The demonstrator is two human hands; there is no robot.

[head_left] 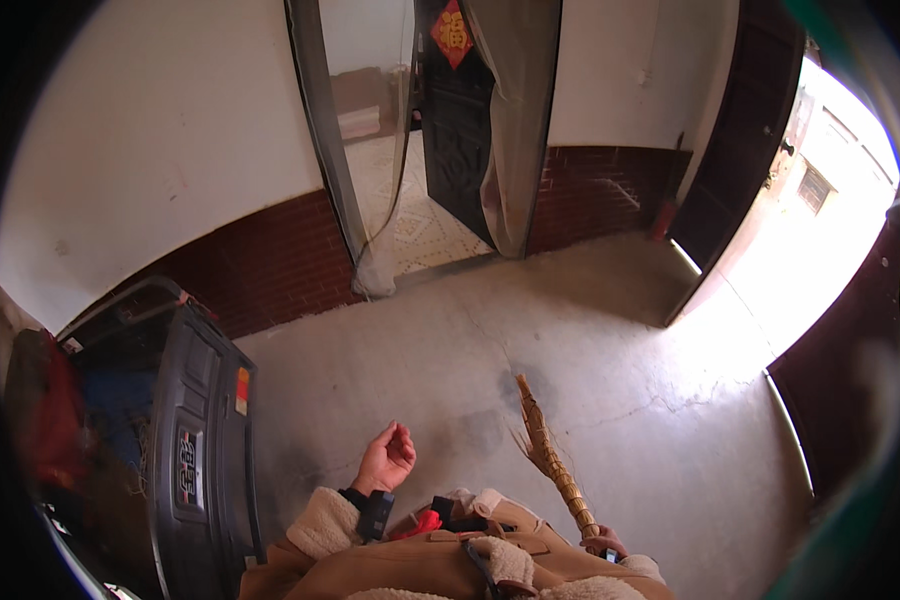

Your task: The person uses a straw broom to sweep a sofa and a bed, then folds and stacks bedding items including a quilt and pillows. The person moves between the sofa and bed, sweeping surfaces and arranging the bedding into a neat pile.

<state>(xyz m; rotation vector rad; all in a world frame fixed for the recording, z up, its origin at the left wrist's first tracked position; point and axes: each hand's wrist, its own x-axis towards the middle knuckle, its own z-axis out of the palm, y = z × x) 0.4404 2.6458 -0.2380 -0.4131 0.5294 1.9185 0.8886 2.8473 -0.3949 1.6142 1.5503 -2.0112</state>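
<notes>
Head view, the only one. Person stood on a bare concrete floor [390, 375], wearing a tan coat [400, 568] with fleecy cuffs. Right hand [608, 543], low and near the coat, was wrapped around the near end of a straw bundle [547, 447], long and bound like a broom handle. The bundle slanted forward and a little left over the floor, narrow tip away from the body, loose stalks fraying from its left side. Left hand [386, 460] was raised in front of the coat, fingers loosely curled, well apart from the bundle; I saw nothing in it, but could not tell how far it was closed. Black band [375, 515] around that wrist. To the left, a grey tailgate [202, 440] of a vehicle. Ahead, a doorway with a sheer curtain [518, 120] beside a dark inner door [457, 135]. To the right, an outer door [735, 160] stood open onto bright daylight.
</notes>
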